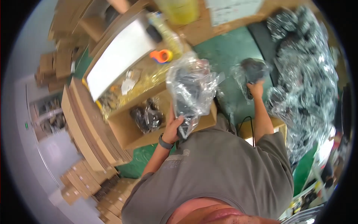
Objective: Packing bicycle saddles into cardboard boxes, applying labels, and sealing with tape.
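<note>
My left hand (172, 127), with a dark band on its wrist, grips the narrow end of a dark item in a clear plastic bag (192, 89). That bag is held up over the edge of an open cardboard box (128, 140). Inside the box lies another dark plastic-wrapped item (147, 117). Farther right, my right hand (256, 89) is closed on a second bagged dark item (255, 69), with a wide rounded top, over the green surface (236, 104). The plastic hides the exact kind of both items.
A large heap of plastic-wrapped items (305, 82) fills the right side. An orange tape dispenser (161, 56) and a white board (117, 58) lie beyond the box. Flat cardboard sheets (87, 127) lean at left, with stacked cartons (84, 179) below. A yellow container (181, 11) stands at the back.
</note>
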Motion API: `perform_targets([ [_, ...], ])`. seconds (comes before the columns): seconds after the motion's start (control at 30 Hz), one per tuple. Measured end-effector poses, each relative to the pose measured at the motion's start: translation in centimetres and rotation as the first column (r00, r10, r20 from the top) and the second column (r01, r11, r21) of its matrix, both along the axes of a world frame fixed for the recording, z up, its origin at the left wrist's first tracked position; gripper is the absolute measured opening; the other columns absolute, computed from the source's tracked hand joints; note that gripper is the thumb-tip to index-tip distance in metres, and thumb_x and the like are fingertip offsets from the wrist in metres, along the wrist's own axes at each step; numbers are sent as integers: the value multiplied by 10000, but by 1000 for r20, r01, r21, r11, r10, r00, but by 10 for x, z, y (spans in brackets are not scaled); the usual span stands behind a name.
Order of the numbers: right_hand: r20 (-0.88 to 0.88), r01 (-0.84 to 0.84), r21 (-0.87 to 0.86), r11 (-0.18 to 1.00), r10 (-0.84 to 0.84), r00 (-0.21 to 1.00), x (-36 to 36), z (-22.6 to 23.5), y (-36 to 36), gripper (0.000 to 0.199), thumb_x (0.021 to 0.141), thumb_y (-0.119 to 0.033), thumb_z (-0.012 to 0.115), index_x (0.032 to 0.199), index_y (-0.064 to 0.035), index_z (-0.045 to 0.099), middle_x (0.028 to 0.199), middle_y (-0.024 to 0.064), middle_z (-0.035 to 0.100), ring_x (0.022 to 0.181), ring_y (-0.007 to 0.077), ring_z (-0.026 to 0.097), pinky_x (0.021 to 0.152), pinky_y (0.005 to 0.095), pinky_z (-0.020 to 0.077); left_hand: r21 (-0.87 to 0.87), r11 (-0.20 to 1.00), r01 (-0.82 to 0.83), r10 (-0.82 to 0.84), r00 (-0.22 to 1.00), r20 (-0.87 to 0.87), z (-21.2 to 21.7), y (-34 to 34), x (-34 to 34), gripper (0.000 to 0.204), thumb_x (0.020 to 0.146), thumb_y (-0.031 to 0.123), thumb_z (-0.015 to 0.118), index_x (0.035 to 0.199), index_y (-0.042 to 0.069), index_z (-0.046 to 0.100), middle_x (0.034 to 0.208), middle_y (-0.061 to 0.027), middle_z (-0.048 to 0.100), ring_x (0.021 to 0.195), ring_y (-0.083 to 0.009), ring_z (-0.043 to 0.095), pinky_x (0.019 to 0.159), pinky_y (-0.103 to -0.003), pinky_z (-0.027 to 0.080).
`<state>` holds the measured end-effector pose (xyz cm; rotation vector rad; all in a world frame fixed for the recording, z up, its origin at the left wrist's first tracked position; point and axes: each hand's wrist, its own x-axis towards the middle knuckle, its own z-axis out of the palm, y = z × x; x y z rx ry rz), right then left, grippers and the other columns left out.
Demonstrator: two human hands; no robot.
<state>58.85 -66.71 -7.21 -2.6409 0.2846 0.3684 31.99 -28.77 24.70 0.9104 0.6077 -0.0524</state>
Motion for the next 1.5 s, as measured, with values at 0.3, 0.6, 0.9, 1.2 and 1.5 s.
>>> perform_targets([
  [0.3, 372, -191, 262, 946, 84, 924, -65, 204, 86, 748, 798, -266, 893, 1338, 148, 582, 1355, 233, 636, 1083, 295, 661, 953, 430, 538, -3, 998, 56, -55, 996, 64, -50, 126, -88, 850, 982, 144, 686, 1674, 39, 204, 1492, -80, 535, 1332, -165, 533, 1141, -340, 424],
  [0.6, -82, -165, 842, 513, 425, 901, -190, 334, 123, 693, 927, -259, 780, 1510, -10, 501, 1379, 151, 624, 1193, 252, 637, 1067, 429, 488, -217, 961, 171, -206, 967, -152, -129, 187, -160, 401, 979, 251, 776, 1238, -39, 677, 1067, -54, 734, 954, -116, 682, 858, -281, 549],
  [0.9, -499, -1000, 23, -8, 867, -19, -195, 248, 440, 430, 821, -228, 822, 1171, -36, 664, 1090, 203, 750, 1068, 355, 716, 940, 434, 560, 506, 853, 127, 207, 808, -552, -373, 199, -233, 712, 653, 155, 913, 1269, -51, 623, 1122, -198, 733, 1003, -348, 703, 923, -414, 563],
  [1.2, -230, -958, 210, -195, 943, -242, -270, 33, 550, 367, 868, -360, 712, 1197, -202, 757, 1281, 155, 678, 1322, 362, 558, 1182, 483, 406, 396, 627, 671, 28, 488, -872, -478, 232, -261, 1001, 871, 724, 636, 1608, 92, 393, 1635, -164, 435, 1498, -359, 423, 1214, -479, 365],
  [1.5, 509, -930, 208, 302, 779, 367, -149, 205, 300, 406, 896, -207, 699, 1293, -124, 700, 1269, 137, 684, 1226, 349, 616, 1063, 487, 493, 239, -182, 954, -423, 144, -895, -377, 232, -248, 600, 970, 530, 639, 1281, 21, 704, 1315, -176, 721, 1158, -319, 701, 987, -494, 519],
])
